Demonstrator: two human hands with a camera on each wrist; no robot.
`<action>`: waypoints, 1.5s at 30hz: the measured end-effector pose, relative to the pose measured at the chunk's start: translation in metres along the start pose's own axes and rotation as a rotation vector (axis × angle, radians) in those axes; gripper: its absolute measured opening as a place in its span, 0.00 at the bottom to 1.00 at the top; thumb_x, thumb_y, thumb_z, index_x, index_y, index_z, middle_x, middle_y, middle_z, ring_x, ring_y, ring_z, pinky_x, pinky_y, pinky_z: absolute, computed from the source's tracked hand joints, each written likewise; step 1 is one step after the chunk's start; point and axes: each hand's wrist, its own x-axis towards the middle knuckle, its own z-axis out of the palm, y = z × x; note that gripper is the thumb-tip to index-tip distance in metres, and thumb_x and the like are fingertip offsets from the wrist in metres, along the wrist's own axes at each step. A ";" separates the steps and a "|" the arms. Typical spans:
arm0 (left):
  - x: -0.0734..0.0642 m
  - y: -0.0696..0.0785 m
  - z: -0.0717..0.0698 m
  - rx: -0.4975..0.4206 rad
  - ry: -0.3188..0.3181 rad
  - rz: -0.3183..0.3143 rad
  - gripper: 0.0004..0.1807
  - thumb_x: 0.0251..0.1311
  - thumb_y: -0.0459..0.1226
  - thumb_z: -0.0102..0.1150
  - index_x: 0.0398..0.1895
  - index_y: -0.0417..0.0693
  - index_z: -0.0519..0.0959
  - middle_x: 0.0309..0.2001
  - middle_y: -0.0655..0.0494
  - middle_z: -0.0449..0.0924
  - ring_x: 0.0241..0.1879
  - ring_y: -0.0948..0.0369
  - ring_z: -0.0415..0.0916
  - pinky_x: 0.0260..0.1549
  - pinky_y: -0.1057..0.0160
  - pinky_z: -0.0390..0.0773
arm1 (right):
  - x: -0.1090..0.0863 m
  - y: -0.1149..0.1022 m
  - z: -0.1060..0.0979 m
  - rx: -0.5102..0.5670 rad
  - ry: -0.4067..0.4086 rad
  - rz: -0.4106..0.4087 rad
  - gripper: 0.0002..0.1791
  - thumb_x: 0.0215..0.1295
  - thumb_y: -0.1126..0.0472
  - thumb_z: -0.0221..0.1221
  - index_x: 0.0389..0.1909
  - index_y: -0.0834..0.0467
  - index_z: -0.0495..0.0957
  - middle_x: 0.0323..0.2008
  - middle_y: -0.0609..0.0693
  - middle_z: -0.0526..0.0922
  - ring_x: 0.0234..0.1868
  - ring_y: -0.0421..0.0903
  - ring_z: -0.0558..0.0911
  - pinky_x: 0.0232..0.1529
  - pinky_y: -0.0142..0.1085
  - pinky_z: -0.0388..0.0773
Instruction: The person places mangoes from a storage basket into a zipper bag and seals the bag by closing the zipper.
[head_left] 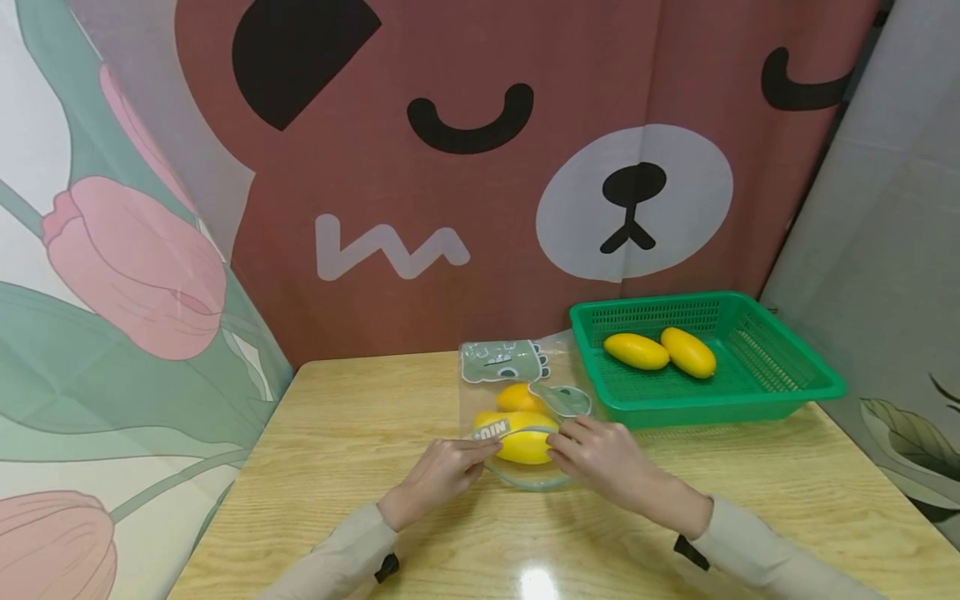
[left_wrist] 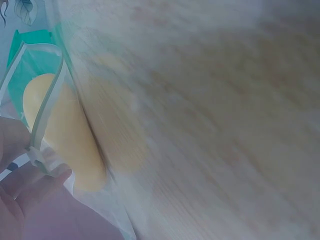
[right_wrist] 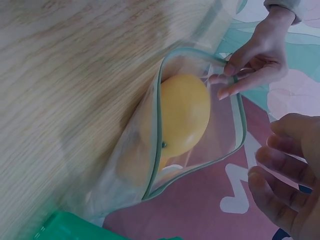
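A clear zip bag with a green trim and cartoon print lies on the table, its mouth gaping toward me. Inside are a yellow mango at the front and another mango behind it. My left hand pinches the left side of the bag's rim, near a small slider in the left wrist view. At the right side of the mouth is my right hand; in the right wrist view its fingers are loosely bent beside the rim, with nothing between them.
A green plastic basket stands at the back right, close to the bag, holding two more mangoes. The wooden table ends against a printed curtain with a bear design. Patterned cloth hangs at the left.
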 end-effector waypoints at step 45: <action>0.001 -0.001 0.001 -0.025 0.017 0.011 0.23 0.50 0.20 0.64 0.52 0.42 0.84 0.51 0.50 0.84 0.48 0.59 0.82 0.35 0.71 0.82 | -0.017 0.062 0.007 -0.017 0.059 0.270 0.11 0.64 0.53 0.63 0.32 0.58 0.84 0.30 0.49 0.82 0.27 0.47 0.77 0.19 0.36 0.77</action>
